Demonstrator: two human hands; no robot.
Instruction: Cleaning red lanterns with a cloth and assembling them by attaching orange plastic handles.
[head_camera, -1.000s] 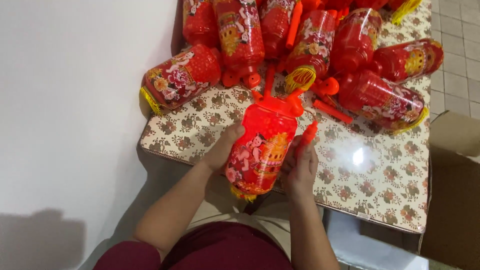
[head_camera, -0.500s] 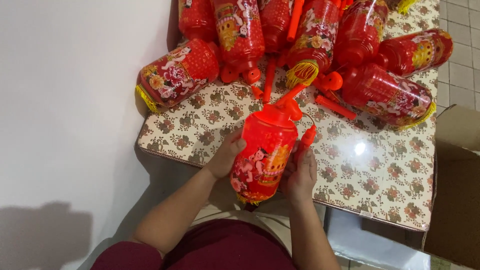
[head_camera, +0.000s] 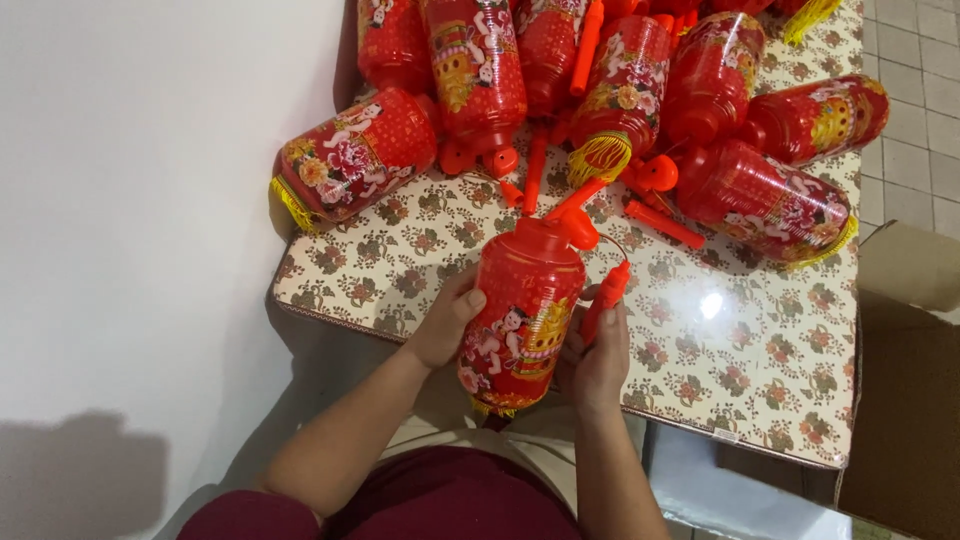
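I hold a red cylindrical lantern (head_camera: 525, 315) with printed figures and gold patterns over the near edge of the table (head_camera: 740, 350). My left hand (head_camera: 445, 320) grips its left side. My right hand (head_camera: 598, 355) cups its right side and also holds a short red-orange handle stick (head_camera: 605, 295), joined to the lantern's top by a thin wire loop. A yellow tassel fringe shows at the lantern's bottom end.
Several more red lanterns (head_camera: 355, 160) with yellow tassels and loose red sticks (head_camera: 665, 225) lie piled across the far half of the floral-patterned table. A white wall (head_camera: 130, 200) is at the left. An open cardboard box (head_camera: 905, 400) stands at the right, on a tiled floor.
The held lantern has shifted slightly lower and more upright in my hands; my view has moved a little nearer. The pile at the back has not moved.
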